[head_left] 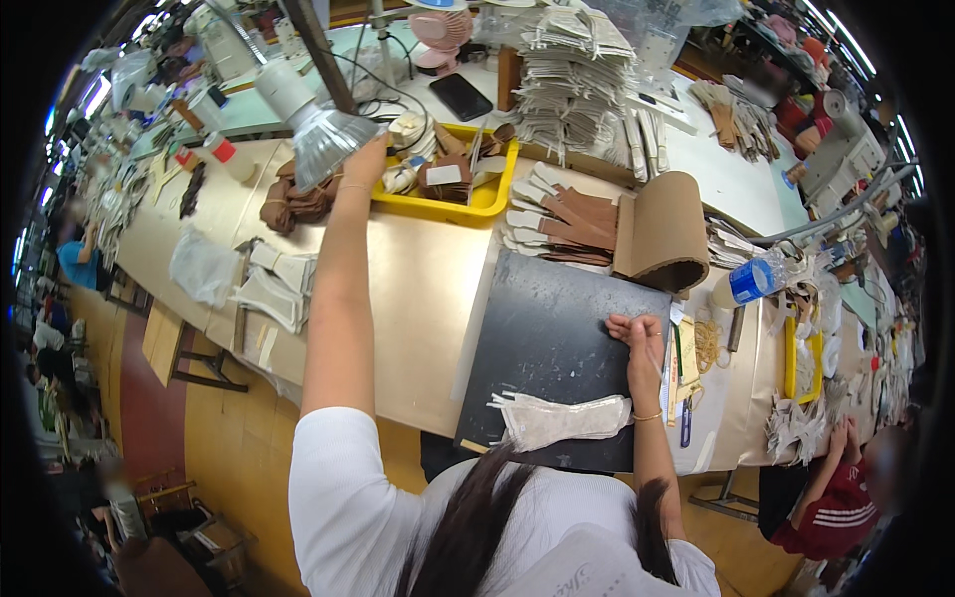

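Yellow tray (487, 202) at the far side of the bench, your left hand (364, 159) at its near-left corner.

Your left arm is stretched well forward, the hand resting at the tray's left end just under the metal lamp shade (320, 139); the fingers are turned away from you, so you cannot tell whether they are spread or closed on anything. The tray's long axis runs left to right, and it lies just right of that hand, holding brown and white cut pieces. Your right hand (640, 343) lies well apart from it, flat and fingers together, on the right edge of the black mat (552, 338) near you. A pale shaped piece (562, 418) lies crosswise on the mat's near edge, between your arms. What lies in the tray beneath the hand is hard to make out.
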{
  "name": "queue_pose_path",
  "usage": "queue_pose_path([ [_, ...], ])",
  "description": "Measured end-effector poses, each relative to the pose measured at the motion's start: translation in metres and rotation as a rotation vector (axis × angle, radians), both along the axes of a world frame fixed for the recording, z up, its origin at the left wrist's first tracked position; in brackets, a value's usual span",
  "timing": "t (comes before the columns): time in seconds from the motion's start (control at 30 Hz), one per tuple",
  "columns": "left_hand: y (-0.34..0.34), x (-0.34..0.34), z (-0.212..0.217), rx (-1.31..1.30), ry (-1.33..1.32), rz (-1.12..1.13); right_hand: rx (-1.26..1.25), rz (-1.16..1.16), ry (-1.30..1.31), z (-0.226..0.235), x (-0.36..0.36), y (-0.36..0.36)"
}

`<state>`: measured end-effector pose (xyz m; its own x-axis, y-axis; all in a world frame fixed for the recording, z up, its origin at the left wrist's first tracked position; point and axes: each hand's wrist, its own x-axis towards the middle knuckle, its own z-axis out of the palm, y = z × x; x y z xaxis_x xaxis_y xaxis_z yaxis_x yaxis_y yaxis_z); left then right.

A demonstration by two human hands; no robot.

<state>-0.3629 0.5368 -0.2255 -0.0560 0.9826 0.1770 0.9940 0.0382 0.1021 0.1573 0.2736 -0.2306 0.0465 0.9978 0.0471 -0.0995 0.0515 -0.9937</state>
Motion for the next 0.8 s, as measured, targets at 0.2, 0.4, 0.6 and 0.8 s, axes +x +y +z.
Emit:
queue_pose_path([
  [0.2,0.046,-0.073,-0.026,-0.052,0.124,-0.098,0.004,-0.030,-0.299,0.012,-0.010,-0.002],
  [0.4,0.072,-0.134,-0.043,-0.087,-0.188,-0.361,-0.040,0.030,-0.148,0.007,-0.008,0.003],
  [0.6,0.072,-0.111,-0.031,-0.043,-0.016,-0.284,0.083,0.006,-0.179,0.009,-0.005,-0.003],
  [0.8,0.043,-0.090,-0.013,0.059,0.037,-0.277,0.105,0.021,-0.264,0.012,-0.009,-0.003],
])
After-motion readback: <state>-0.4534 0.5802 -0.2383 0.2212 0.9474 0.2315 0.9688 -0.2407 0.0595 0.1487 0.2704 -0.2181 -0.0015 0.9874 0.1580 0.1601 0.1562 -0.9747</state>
